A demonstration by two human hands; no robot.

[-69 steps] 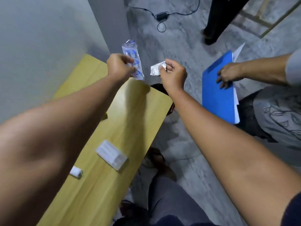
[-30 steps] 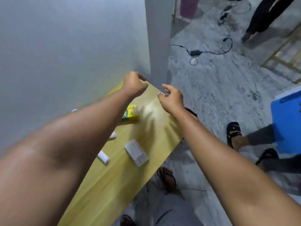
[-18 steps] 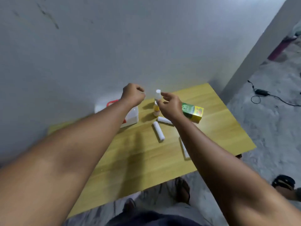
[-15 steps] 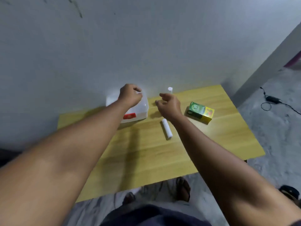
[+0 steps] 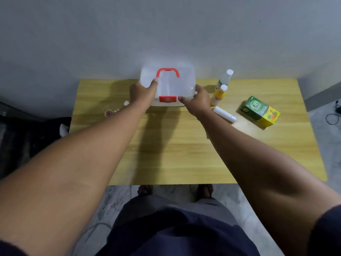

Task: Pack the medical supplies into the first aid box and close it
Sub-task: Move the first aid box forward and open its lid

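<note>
A translucent white first aid box (image 5: 182, 80) with a red handle and a red latch stands at the back middle of the wooden table (image 5: 180, 148), its lid down. My left hand (image 5: 143, 92) grips its left front corner, thumb on the lid. My right hand (image 5: 196, 101) holds its right front corner beside the latch. To the right of the box stand a clear bottle (image 5: 225, 78) and a yellow bottle (image 5: 219, 95), both white-capped. A white bandage roll (image 5: 225, 114) and a green and yellow carton (image 5: 260, 111) lie further right.
The table backs onto a grey wall. Small items lie at its left: a white cap (image 5: 126, 103) and a round reddish piece (image 5: 108, 113). A black cable (image 5: 333, 118) lies on the floor at right. My legs and feet are under the table's front edge.
My view swung left from the floor to face the table squarely. Both hands, raised and pinched before, have come down onto the first aid box and taken hold of its front corners.
</note>
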